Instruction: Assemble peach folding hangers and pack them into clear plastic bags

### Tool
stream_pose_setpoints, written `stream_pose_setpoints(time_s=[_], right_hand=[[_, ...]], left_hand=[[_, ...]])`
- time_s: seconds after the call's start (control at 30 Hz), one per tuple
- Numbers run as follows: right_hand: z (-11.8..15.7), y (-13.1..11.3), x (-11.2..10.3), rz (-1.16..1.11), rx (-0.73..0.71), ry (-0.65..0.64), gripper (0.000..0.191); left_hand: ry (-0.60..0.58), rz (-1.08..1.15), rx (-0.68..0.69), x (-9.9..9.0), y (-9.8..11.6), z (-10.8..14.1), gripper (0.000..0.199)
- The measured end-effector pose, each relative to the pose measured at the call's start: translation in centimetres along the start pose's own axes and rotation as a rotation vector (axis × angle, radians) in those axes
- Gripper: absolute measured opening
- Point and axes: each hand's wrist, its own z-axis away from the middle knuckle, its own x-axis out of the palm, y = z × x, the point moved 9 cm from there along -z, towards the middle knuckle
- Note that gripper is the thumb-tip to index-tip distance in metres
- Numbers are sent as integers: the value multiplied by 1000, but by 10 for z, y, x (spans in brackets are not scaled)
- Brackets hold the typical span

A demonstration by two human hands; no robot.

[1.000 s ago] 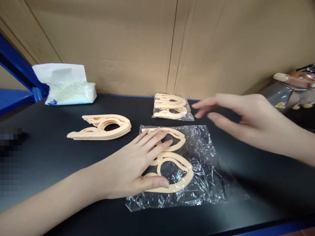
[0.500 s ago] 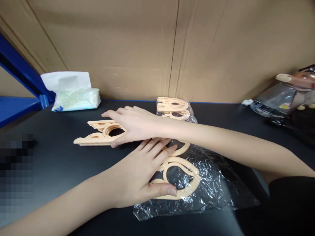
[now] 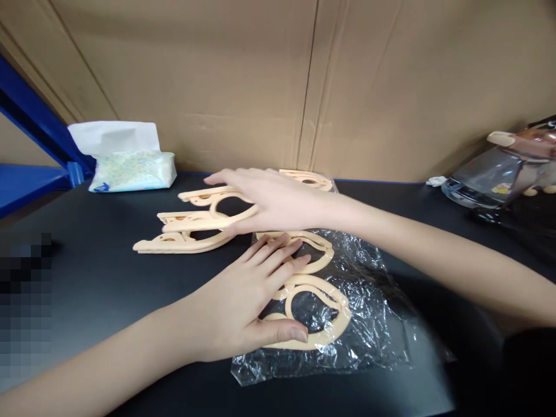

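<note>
My left hand (image 3: pixel 243 301) lies flat with fingers spread on cream plastic pieces (image 3: pixel 343 324) with curved openings, which rest on or in a crinkled clear plastic bag (image 3: pixel 369 347). Higher up, my right hand (image 3: pixel 278 200) reaches across from the right, its thumb and fingers around the rounded end of another cream piece (image 3: pixel 191 196). That piece overlaps a stack of similar pieces (image 3: pixel 174 248) on the black table. One more bagged cream piece (image 3: pixel 324 180) shows behind my right hand. The far fingertips of my right hand are partly blurred.
A tissue pack (image 3: pixel 134 171) stands at the back left beside a blue frame (image 3: pixel 39 110). Cardboard (image 3: pixel 208 87) rises behind the black table (image 3: pixel 99 266). A clear jug (image 3: pixel 482 174) and a crumpled white tissue (image 3: pixel 436 181) are at the back right.
My right hand has moved right and back from the stack and now has a separate cream piece, which extends left over the stack. My left hand stays nearly in place.
</note>
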Motion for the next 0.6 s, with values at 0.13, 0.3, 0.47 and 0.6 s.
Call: stream_pose_setpoints(time_s=[0.13, 0.3, 0.47, 0.6], right_hand=[[73, 15, -45, 143, 55, 71, 70], [186, 50, -83, 371, 340, 147, 69], [259, 67, -77, 418, 422, 95, 66], [280, 68, -56, 262, 490, 0, 70]], left_hand=[[-41, 6, -53, 1, -3, 0, 83], [93, 56, -81, -10, 3, 4, 71], [174, 49, -158, -15, 4, 6, 68], [213, 79, -233, -19, -3, 3, 64]])
